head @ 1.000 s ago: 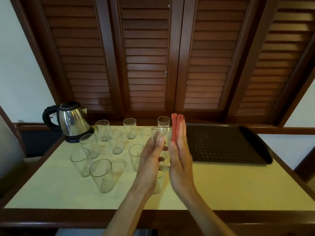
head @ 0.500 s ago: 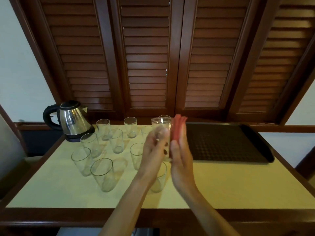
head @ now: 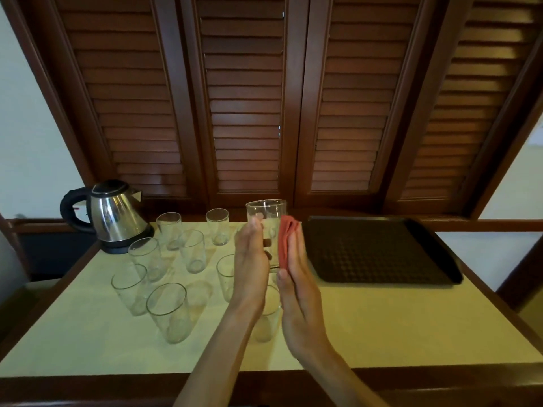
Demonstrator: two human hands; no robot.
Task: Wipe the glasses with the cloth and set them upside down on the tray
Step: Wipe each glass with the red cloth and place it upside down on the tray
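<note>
At the centre of the frame, one glass [head: 266,227] is held upright above the table [head: 367,324] between two hands. The left hand [head: 251,262] is wrapped around its left side, with fingertips seen through the glass wall. The right hand [head: 296,277] is pressed flat against the right side of the glass with straight fingers, and a folded red cloth [head: 285,242] is sandwiched between its palm and the glass. The wiping of this first glass is judged to be in hand.

The black tray [head: 379,251], right of centre, lies on the table just beside the hands, and no glass is seen on it. Nothing has therefore been set down upside down yet, as far as can be seen.

In the left half of the frame, a cluster of glasses [head: 167,311] is left standing mouth-up on the table, near a steel kettle [head: 113,215] at the far left edge. At least two more glasses are partly hidden behind the hands and forearms, so an exact count cannot be given. Whether any of these have already been wiped cannot be told.

The task is judged to be near its beginning: the held glass remains to be finished, turned over and placed on the tray, and every other glass remains to be wiped and moved across likewise.
</note>
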